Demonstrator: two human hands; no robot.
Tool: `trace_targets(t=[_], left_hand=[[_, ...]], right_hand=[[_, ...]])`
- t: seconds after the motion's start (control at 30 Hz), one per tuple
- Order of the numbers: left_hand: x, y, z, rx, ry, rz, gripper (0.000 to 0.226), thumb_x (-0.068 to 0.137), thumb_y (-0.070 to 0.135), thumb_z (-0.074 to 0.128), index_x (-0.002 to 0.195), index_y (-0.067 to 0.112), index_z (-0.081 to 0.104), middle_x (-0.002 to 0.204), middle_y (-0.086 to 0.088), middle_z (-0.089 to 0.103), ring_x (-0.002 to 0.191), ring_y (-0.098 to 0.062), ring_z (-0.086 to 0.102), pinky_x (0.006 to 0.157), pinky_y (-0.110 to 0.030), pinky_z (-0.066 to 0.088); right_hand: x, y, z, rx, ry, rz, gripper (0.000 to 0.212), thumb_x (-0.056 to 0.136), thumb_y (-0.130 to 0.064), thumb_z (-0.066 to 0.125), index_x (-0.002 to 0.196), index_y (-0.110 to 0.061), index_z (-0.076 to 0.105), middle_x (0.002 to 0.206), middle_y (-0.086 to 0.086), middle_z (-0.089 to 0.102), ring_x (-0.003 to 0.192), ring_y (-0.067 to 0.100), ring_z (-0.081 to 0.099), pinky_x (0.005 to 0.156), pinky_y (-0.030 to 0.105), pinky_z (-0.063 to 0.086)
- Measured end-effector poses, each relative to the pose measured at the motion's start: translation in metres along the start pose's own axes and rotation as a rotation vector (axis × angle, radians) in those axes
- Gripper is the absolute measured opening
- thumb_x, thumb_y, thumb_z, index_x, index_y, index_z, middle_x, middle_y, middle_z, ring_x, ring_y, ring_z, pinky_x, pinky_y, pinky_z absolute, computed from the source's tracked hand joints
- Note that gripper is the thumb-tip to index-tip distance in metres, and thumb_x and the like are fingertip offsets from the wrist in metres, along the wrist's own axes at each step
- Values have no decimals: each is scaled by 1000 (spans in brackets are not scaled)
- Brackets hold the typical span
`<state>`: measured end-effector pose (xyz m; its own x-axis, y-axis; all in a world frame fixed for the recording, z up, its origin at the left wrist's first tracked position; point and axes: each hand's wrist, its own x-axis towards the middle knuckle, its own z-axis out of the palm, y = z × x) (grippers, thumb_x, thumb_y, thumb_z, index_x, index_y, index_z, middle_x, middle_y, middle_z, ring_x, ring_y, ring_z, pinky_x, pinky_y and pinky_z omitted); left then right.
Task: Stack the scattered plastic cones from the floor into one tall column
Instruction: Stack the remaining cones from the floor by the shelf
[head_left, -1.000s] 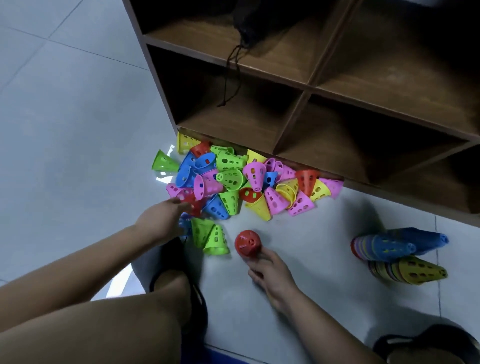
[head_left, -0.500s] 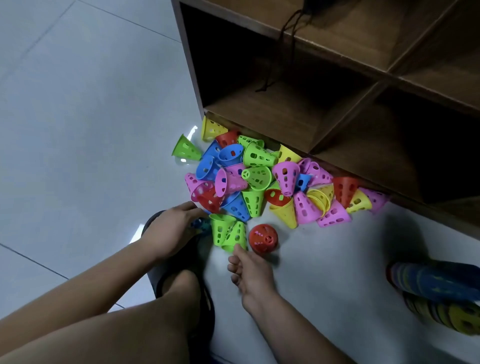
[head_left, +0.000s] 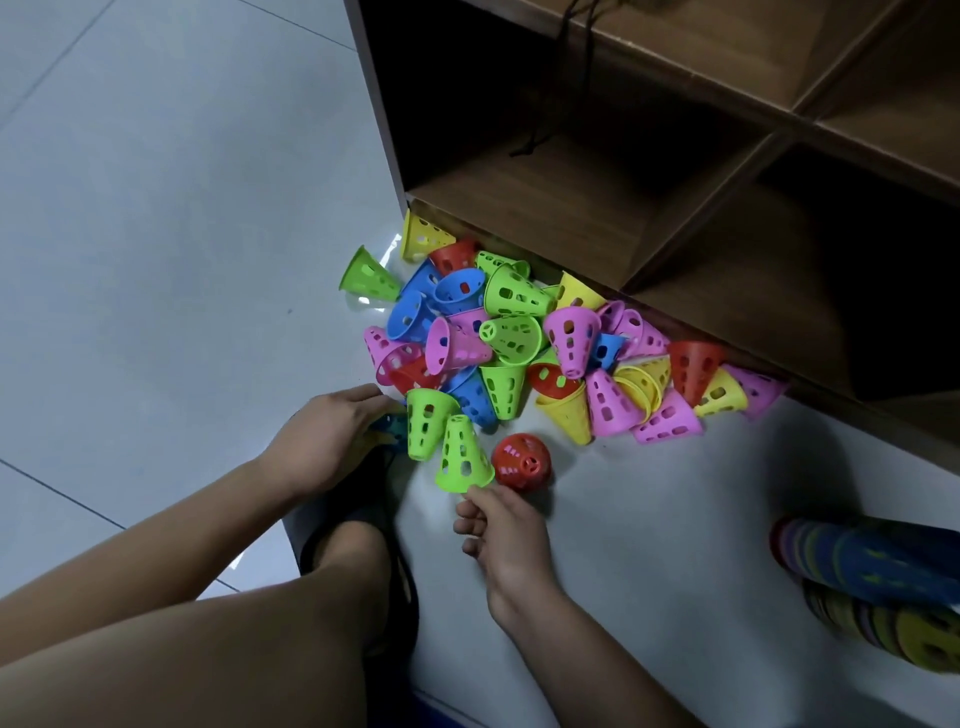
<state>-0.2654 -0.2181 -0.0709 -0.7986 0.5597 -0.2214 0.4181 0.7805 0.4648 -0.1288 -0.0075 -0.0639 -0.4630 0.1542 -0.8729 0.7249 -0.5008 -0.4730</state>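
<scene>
Counted on the floor (head_left: 156, 234): green cones (head_left: 514, 296), seven; pink cones (head_left: 571, 332), about eight; red cones (head_left: 522, 460), five; blue cones (head_left: 410, 317), five or six; yellow cones (head_left: 423, 239), at least five, several nested and not separable. Stacks lying on their sides: two, an upper stack (head_left: 872, 556) and a lower stack (head_left: 904, 634). Hands: two, left hand (head_left: 332, 431) and right hand (head_left: 504, 540). Shelf unit (head_left: 545, 208): one.

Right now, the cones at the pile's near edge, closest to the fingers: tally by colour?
Green cones: 2
Red cone: 1
Total: 3
Not counted: a bluish thing under the left hand, too hidden to identify.
</scene>
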Motion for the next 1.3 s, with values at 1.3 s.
trace_targets(t=[1.3], left_hand=[[40,73,13,-91,-67,277,45,87,38,82,128,27,64,118,8,61,105,-18,63,80,-33,54]], right_hand=[[51,-59,-112,-372,342,-320,18,91,-43,62,87,-27,66,73,2,72,57,16,63,57,34,46]])
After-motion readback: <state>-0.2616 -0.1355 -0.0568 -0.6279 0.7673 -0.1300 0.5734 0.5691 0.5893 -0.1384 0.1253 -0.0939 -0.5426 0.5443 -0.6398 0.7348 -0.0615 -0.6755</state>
